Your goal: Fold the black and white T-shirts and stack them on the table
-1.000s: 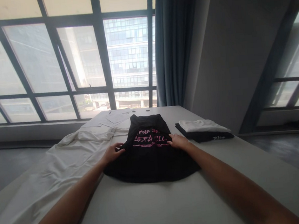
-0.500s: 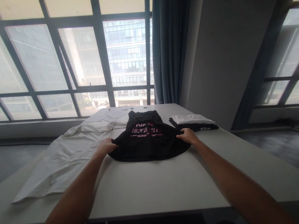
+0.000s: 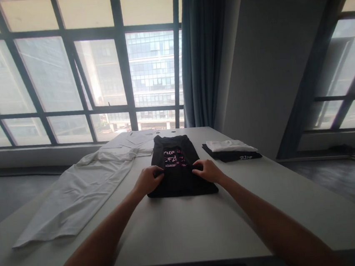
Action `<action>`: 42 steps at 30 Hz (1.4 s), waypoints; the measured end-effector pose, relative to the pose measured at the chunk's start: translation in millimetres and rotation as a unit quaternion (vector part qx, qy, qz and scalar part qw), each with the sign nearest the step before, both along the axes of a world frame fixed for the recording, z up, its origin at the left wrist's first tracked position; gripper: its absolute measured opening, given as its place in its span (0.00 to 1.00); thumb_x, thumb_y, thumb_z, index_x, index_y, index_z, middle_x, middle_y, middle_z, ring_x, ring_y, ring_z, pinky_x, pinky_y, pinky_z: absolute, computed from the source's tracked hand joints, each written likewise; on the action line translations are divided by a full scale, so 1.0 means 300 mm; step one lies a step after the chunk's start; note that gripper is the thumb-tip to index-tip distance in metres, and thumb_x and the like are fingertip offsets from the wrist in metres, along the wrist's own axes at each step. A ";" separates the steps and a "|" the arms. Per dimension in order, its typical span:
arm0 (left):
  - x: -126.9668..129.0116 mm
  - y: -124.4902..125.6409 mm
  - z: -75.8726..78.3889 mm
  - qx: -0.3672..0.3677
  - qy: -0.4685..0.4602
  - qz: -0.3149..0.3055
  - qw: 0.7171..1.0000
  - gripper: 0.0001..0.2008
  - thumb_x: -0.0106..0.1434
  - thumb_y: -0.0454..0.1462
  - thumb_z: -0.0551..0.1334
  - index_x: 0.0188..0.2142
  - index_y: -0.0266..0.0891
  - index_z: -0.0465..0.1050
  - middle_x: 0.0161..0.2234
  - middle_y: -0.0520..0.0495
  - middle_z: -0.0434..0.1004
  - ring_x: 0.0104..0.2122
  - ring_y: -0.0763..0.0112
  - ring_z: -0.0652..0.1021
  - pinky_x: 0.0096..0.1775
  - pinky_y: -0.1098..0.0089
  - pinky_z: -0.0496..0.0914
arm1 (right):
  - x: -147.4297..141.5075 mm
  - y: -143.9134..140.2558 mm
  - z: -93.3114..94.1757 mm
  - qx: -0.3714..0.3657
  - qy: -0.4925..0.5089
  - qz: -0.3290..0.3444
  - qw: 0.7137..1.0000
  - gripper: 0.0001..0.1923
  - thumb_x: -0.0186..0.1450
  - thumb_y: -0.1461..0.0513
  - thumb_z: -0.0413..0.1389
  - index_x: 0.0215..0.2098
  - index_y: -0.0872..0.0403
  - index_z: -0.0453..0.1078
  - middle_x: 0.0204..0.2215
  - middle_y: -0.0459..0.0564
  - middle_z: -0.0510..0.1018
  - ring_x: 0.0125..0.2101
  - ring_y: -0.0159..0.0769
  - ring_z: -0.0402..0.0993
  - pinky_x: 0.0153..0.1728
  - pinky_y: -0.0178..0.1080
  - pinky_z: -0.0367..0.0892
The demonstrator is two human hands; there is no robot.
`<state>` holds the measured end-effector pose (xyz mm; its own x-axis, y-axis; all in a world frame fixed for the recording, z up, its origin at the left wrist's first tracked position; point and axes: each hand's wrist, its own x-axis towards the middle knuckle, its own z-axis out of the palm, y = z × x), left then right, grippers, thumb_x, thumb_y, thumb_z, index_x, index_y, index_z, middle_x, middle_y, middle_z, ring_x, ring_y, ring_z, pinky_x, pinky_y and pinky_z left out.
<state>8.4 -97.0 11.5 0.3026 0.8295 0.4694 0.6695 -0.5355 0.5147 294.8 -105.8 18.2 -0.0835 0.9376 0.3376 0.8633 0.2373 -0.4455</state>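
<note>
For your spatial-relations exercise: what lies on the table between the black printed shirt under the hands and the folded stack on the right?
In the head view, only bare table separates the black shirt from the folded stack.

I see bare tabletop (image 3: 189,228) in front; a white sheet (image 3: 76,193) crowds the left, folded clothes (image 3: 231,149) the right.

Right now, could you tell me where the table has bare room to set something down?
The near strip of the pale table, in front of the black printed shirt, is bare, as is the near right side below the small folded stack. The left is crowded by the spread white garment.
</note>
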 end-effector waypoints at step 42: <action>0.002 -0.015 -0.034 -0.062 0.174 -0.199 0.963 0.22 0.54 0.45 0.70 0.48 0.43 0.78 0.42 0.48 0.76 0.36 0.67 0.77 0.39 0.71 0.70 | -0.047 -0.035 -0.049 -0.013 0.004 0.190 0.982 0.24 0.63 0.47 0.57 0.48 0.55 0.74 0.31 0.48 0.77 0.29 0.33 0.72 0.33 0.37 0.68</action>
<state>9.1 -101.6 1.3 0.7289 0.6584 0.1879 0.5673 -0.7344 0.3726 280.6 -116.5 3.5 -0.4259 0.8477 0.3163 0.7112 0.5298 -0.4622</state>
